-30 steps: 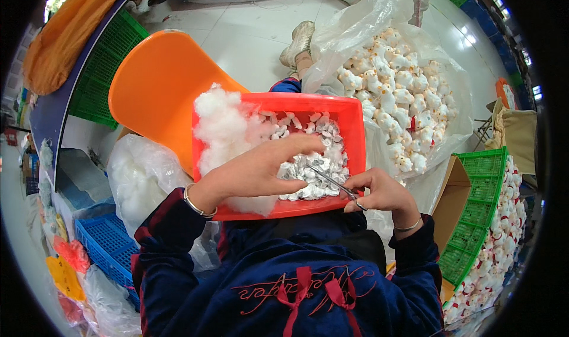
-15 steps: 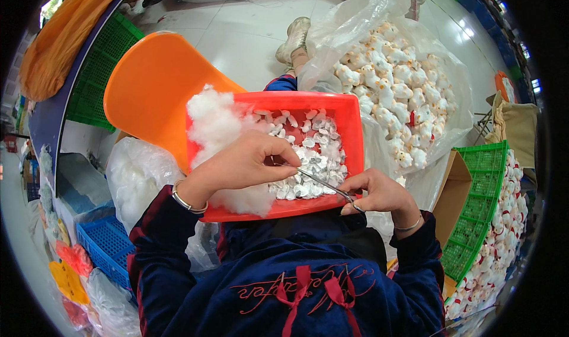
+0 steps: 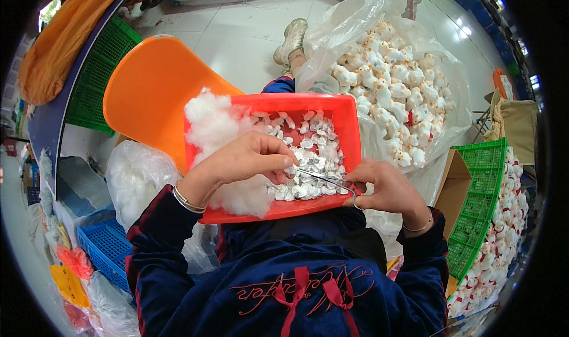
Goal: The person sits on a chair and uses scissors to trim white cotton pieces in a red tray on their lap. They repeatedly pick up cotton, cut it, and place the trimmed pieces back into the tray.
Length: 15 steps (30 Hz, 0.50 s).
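My left hand [image 3: 249, 157] pinches a small white fabric piece [image 3: 291, 170] between thumb and fingertips, above a red plastic tray [image 3: 351, 121]. In my right hand [image 3: 388, 186] are slim metal forceps [image 3: 325, 177] with ring handles, their tips pointing left and meeting the white piece. My fingers partly hide the rings. Many small white fabric pieces [image 3: 305, 190] lie in the tray below the forceps. Fluffy white stuffing [image 3: 218, 121] fills the tray's left side and spills over its rim, partly beneath my left wrist.
A clear plastic bag [image 3: 332, 41] of white stuffed toy parts [image 3: 391, 94] stands at the far right. To the left are an orange chair [image 3: 154, 88], a plastic bag [image 3: 139, 180] and a blue basket [image 3: 106, 245]. A green crate [image 3: 477, 195] and cardboard [image 3: 453, 186] sit at right.
The forceps have swung level, and their handles have spread apart in my right hand, which has turned and moved slightly up. My left hand has stayed nearly in place.
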{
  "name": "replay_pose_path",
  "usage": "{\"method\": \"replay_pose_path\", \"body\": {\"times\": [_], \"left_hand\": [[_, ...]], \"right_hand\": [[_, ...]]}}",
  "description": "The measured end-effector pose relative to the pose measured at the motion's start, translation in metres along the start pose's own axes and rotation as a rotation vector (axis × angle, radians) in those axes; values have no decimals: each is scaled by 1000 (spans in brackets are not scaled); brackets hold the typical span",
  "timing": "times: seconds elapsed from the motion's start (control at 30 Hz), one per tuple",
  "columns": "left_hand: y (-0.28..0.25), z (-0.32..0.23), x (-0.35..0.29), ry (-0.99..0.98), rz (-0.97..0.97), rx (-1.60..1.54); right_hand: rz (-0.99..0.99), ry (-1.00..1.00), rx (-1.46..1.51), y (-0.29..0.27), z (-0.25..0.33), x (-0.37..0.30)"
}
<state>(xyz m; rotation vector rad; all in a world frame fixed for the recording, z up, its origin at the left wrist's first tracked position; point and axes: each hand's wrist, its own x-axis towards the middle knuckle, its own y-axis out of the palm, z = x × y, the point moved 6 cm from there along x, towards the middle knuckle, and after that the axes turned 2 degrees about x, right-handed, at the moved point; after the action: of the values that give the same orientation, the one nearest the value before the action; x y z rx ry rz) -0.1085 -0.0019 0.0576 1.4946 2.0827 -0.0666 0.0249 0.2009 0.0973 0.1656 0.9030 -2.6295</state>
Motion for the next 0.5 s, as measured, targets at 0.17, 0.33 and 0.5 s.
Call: {"method": "replay_pose_path", "body": {"times": [0.17, 0.33, 0.5], "left_hand": [[-1, -3, 1, 46, 32, 20], [0, -6, 5, 57, 35, 222], [5, -13, 6, 88, -63, 437]], "right_hand": [[-20, -6, -175, -5, 7, -1], [-32, -3, -339, -11, 20, -2], [10, 77, -447, -13, 23, 0]]}}
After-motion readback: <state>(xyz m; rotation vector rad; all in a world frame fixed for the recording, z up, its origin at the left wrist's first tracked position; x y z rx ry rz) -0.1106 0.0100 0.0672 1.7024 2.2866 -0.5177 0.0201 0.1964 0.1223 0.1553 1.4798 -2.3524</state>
